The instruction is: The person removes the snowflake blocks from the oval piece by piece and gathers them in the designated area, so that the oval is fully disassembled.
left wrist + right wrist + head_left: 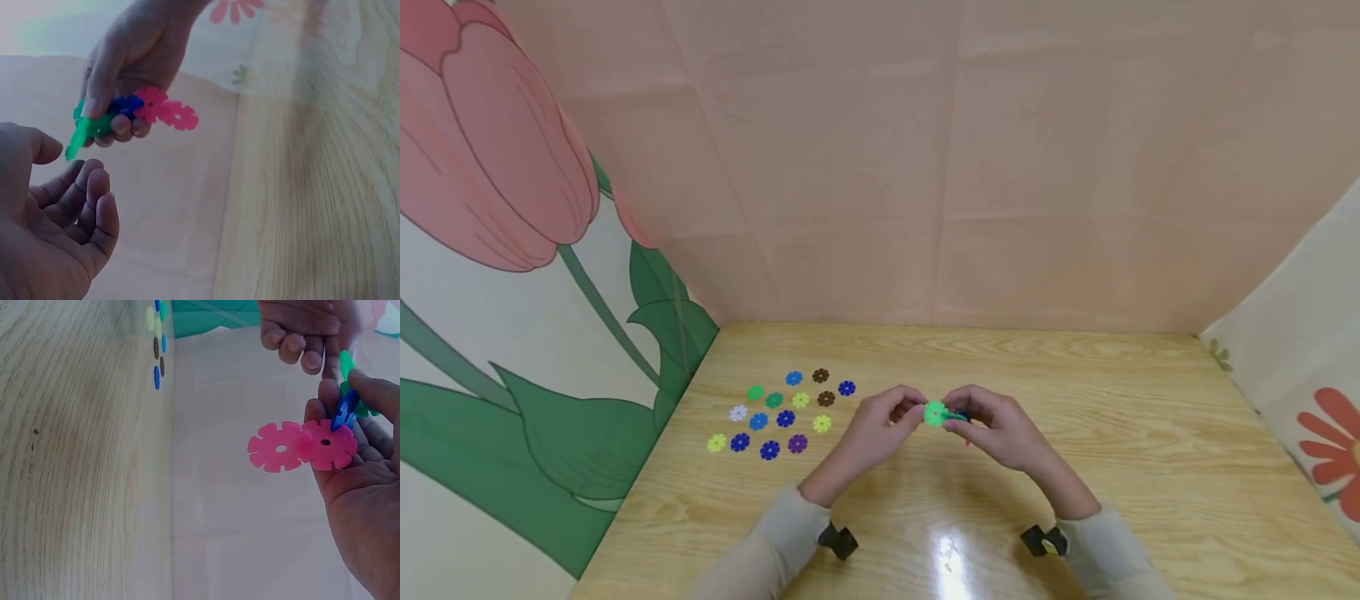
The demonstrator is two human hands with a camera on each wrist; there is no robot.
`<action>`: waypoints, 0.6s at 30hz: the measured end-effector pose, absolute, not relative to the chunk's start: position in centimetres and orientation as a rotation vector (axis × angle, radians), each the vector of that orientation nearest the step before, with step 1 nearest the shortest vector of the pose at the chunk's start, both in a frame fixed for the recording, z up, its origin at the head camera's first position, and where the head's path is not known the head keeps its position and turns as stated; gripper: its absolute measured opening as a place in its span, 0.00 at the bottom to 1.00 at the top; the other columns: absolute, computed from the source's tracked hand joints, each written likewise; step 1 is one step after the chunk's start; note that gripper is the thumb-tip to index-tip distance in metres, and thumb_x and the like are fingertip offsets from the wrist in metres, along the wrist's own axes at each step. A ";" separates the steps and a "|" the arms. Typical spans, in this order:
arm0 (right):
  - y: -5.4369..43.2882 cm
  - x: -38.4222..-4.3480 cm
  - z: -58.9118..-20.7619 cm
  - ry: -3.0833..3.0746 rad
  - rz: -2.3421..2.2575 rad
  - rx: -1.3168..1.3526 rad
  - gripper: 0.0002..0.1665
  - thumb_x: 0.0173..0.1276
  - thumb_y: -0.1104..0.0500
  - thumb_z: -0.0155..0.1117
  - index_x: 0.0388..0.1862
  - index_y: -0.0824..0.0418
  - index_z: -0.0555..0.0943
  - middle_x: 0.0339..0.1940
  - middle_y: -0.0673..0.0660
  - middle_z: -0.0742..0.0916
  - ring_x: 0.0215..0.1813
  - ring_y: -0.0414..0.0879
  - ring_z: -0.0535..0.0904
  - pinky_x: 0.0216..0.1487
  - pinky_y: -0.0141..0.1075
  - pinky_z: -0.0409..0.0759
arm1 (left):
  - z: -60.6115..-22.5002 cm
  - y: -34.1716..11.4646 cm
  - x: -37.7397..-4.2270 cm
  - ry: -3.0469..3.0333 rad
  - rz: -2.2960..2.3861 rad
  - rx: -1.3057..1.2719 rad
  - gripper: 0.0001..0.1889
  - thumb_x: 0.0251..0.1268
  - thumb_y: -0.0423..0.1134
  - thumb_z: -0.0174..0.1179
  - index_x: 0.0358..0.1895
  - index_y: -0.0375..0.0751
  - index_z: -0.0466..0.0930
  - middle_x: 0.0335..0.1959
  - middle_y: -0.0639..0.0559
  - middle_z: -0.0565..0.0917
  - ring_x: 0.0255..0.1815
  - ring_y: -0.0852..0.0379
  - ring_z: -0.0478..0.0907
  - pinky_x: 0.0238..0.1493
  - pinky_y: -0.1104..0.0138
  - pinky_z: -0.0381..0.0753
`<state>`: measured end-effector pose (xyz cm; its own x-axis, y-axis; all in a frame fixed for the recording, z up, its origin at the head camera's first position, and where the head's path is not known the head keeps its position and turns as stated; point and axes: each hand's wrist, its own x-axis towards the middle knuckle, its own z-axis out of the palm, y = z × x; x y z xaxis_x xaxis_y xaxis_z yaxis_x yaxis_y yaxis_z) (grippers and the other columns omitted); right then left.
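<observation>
My right hand (996,425) grips a chain of slotted, flower-shaped plastic discs between thumb and fingers. Two pink discs (281,448) stick out at one end. A blue disc (345,411) joins them to green discs (100,125), which the right thumb and fingers partly cover. At the other end a light green disc (935,413) stands out towards my left hand (880,425). In the left wrist view, the left thumb and loosely bent fingers lie apart, close to that disc's edge without pinching it. Both hands are above the table.
Several loose flower discs lie spread on the wooden table (1112,467) at the left, among them a purple disc (797,443), a white disc (738,412) and a brown disc (821,376). A pink cloth wall (925,167) stands behind the table, with flower-printed panels at both sides.
</observation>
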<state>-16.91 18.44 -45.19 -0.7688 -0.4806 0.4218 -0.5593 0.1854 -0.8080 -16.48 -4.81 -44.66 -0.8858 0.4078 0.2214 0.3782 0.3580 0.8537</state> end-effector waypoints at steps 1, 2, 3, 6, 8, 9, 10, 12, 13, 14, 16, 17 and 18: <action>18.4 -16.9 -45.2 -2.365 1.665 1.034 0.13 0.69 0.71 0.66 0.51 0.63 0.81 0.41 0.58 0.88 0.34 0.44 0.81 0.27 0.35 0.81 | -44.7 -4.7 -16.4 2.561 1.599 0.741 0.12 0.78 0.48 0.56 0.51 0.46 0.82 0.37 0.59 0.84 0.35 0.59 0.80 0.37 0.69 0.81; 18.4 -16.9 -45.2 -2.370 1.664 1.029 0.13 0.69 0.70 0.66 0.51 0.62 0.82 0.40 0.57 0.88 0.34 0.43 0.81 0.27 0.34 0.81 | -44.7 -4.6 -16.3 2.553 1.602 0.736 0.12 0.77 0.48 0.56 0.51 0.46 0.82 0.36 0.59 0.84 0.35 0.60 0.79 0.37 0.69 0.80; 18.4 -16.9 -45.2 -2.370 1.659 1.030 0.12 0.70 0.69 0.66 0.50 0.61 0.82 0.41 0.56 0.88 0.35 0.43 0.81 0.29 0.34 0.82 | -44.7 -4.4 -16.3 2.543 1.608 0.728 0.12 0.77 0.48 0.57 0.50 0.46 0.82 0.36 0.59 0.84 0.34 0.61 0.79 0.36 0.69 0.80; 18.4 -17.0 -45.3 -2.363 1.633 1.042 0.11 0.70 0.68 0.67 0.49 0.60 0.83 0.41 0.54 0.88 0.37 0.42 0.81 0.36 0.35 0.83 | -44.8 -4.0 -16.1 2.504 1.645 0.688 0.10 0.76 0.48 0.59 0.48 0.46 0.82 0.34 0.59 0.84 0.32 0.62 0.77 0.32 0.70 0.79; 18.3 -17.1 -45.4 -2.354 1.615 1.052 0.11 0.70 0.68 0.67 0.49 0.59 0.84 0.41 0.53 0.88 0.38 0.42 0.81 0.40 0.35 0.83 | -45.0 -3.8 -16.1 2.482 1.676 0.664 0.09 0.75 0.46 0.60 0.46 0.46 0.82 0.33 0.58 0.83 0.30 0.62 0.77 0.31 0.70 0.78; 18.3 -17.1 -45.5 -2.347 1.610 1.057 0.11 0.70 0.68 0.67 0.49 0.59 0.84 0.41 0.53 0.88 0.39 0.42 0.81 0.42 0.36 0.83 | -45.0 -3.8 -16.1 2.472 1.689 0.653 0.08 0.75 0.46 0.60 0.45 0.46 0.82 0.32 0.58 0.83 0.30 0.62 0.77 0.30 0.71 0.77; 18.3 -17.1 -45.5 -2.347 1.608 1.056 0.11 0.70 0.68 0.67 0.49 0.59 0.84 0.41 0.53 0.88 0.39 0.42 0.81 0.42 0.35 0.83 | -45.0 -3.7 -16.1 2.465 1.700 0.643 0.07 0.75 0.45 0.60 0.45 0.46 0.82 0.32 0.58 0.83 0.30 0.62 0.77 0.30 0.71 0.77; 18.3 -17.1 -45.6 -2.345 1.604 1.055 0.11 0.70 0.68 0.67 0.49 0.58 0.83 0.41 0.52 0.87 0.39 0.42 0.81 0.42 0.36 0.83 | -45.0 -3.7 -16.1 2.451 1.719 0.631 0.07 0.75 0.44 0.60 0.45 0.46 0.82 0.32 0.58 0.83 0.30 0.62 0.77 0.29 0.71 0.76; 18.3 -17.1 -45.6 -2.342 1.603 1.057 0.11 0.70 0.69 0.66 0.49 0.58 0.83 0.42 0.53 0.87 0.39 0.42 0.81 0.42 0.36 0.83 | -45.0 -3.7 -16.1 2.443 1.729 0.626 0.07 0.75 0.44 0.60 0.45 0.46 0.82 0.32 0.57 0.84 0.30 0.62 0.77 0.29 0.72 0.76; 18.3 -17.1 -45.6 -2.337 1.602 1.061 0.11 0.70 0.69 0.66 0.49 0.58 0.83 0.42 0.53 0.87 0.39 0.41 0.81 0.43 0.36 0.83 | -45.0 -3.7 -16.1 2.436 1.738 0.620 0.07 0.75 0.44 0.60 0.45 0.45 0.82 0.32 0.57 0.84 0.30 0.62 0.77 0.29 0.72 0.76; 18.4 -17.1 -45.6 -2.325 1.594 1.075 0.12 0.70 0.70 0.66 0.49 0.58 0.83 0.43 0.53 0.87 0.40 0.41 0.81 0.44 0.36 0.84 | -44.8 -3.7 -16.0 2.416 1.757 0.605 0.08 0.75 0.43 0.60 0.47 0.44 0.82 0.32 0.56 0.84 0.30 0.62 0.77 0.29 0.72 0.76; 18.4 -17.0 -45.5 -2.318 1.594 1.079 0.13 0.69 0.71 0.66 0.49 0.59 0.83 0.43 0.54 0.87 0.41 0.40 0.81 0.44 0.36 0.84 | -44.8 -3.7 -16.0 2.406 1.766 0.597 0.08 0.75 0.43 0.60 0.47 0.44 0.82 0.32 0.56 0.84 0.30 0.61 0.77 0.29 0.72 0.76; 18.4 -17.0 -45.5 -2.312 1.592 1.082 0.13 0.69 0.72 0.66 0.48 0.59 0.83 0.43 0.54 0.87 0.42 0.40 0.81 0.45 0.37 0.84 | -44.7 -3.7 -16.0 2.399 1.773 0.589 0.08 0.75 0.43 0.61 0.48 0.44 0.82 0.32 0.56 0.84 0.30 0.60 0.78 0.29 0.72 0.76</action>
